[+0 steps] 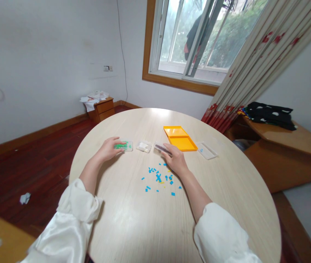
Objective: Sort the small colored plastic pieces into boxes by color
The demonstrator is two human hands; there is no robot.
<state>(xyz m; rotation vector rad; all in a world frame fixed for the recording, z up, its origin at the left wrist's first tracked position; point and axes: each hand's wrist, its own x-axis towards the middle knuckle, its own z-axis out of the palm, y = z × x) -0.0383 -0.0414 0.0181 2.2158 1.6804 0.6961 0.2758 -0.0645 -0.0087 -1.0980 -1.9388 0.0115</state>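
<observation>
Three clear containers appear filled in the head view; the left grip (pixel 110 148) touches a clear plastic box of green pieces (pixel 128 146), whether clasping it I cannot tell; the right grip (pixel 175 159) grasps a clear box of dark pieces (pixel 158 147); between them sits a small clear box of white pieces (pixel 144 147); small blue pieces (pixel 158 178) and some yellow pieces (pixel 162 182) remain loose on the pale round counter (pixel 139 226), on the wearer's side of the right grip; beyond it lies an open orange-yellow plastic case (pixel 181 142).

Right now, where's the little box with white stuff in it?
In the head view, the little box sits just left of centre on the round table, between the clear box with green pieces and the box with dark contents.
</observation>
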